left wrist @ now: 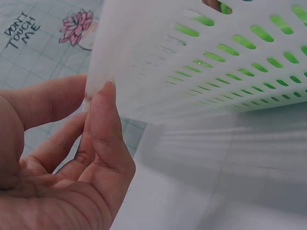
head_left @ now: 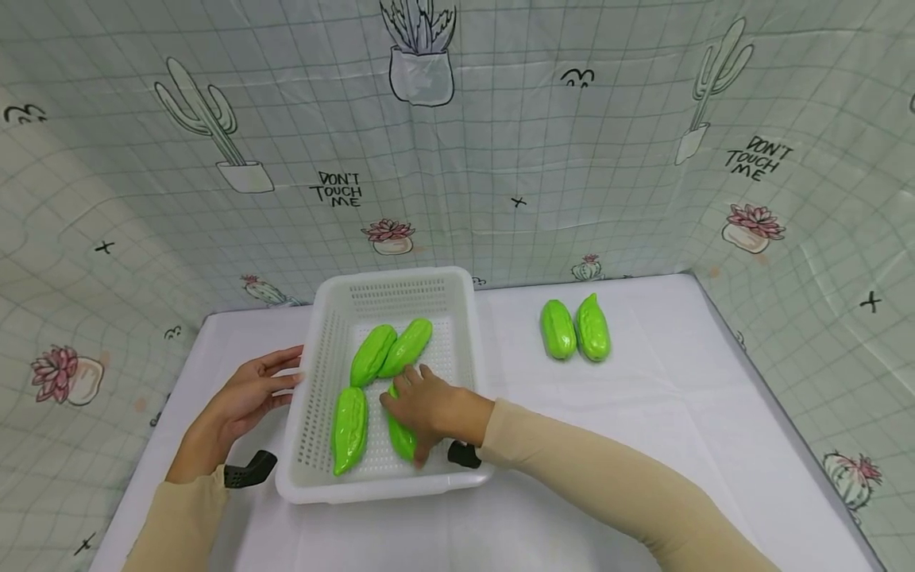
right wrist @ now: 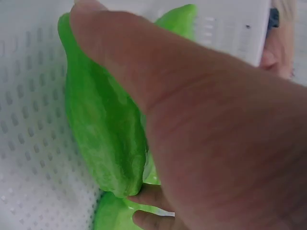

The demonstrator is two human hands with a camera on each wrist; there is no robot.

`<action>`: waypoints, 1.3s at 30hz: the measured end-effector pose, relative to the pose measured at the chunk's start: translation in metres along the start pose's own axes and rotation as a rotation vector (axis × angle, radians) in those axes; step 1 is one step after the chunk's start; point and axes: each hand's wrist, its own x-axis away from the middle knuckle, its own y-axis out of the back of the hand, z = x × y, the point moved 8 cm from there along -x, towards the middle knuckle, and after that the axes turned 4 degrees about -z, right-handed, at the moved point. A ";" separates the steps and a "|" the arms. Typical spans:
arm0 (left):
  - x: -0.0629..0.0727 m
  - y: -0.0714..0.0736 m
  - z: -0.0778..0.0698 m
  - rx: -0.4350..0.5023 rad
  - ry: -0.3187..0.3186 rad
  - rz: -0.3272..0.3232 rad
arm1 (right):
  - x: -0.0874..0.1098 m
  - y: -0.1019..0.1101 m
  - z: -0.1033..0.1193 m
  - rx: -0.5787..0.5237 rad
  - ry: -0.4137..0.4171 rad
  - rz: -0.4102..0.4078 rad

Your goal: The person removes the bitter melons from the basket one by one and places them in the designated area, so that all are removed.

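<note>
My right hand (head_left: 429, 405) reaches into a white plastic basket (head_left: 379, 488) and grips a green ridged gourd (right wrist: 100, 120) from above. In the right wrist view the thumb lies along one end of it, with fingertips at the other end. The hand covers part of that gourd in the head view. Three other green gourds (head_left: 350, 429) lie on the basket floor, to the left of and beyond the right hand. My left hand (head_left: 246, 393) is at the basket's left side, its fingers extended. Its fingertips touch the rim (left wrist: 98, 57) from outside.
Two more green gourds (head_left: 575, 330) lie side by side on the white-covered table (head_left: 643, 429), right of the basket. A patterned cloth (head_left: 500, 143) hangs behind and around the table. A black wrist mount (head_left: 250, 469) sits by the left cuff.
</note>
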 end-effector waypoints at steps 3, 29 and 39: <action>0.001 0.001 0.002 0.000 0.011 -0.007 | 0.003 0.004 -0.005 -0.018 0.000 0.000; 0.003 0.003 0.003 0.009 0.006 -0.003 | 0.079 0.038 -0.084 -0.373 -0.033 -0.239; -0.001 0.001 0.001 0.007 0.000 0.009 | 0.126 0.027 -0.129 -0.454 -0.109 -0.381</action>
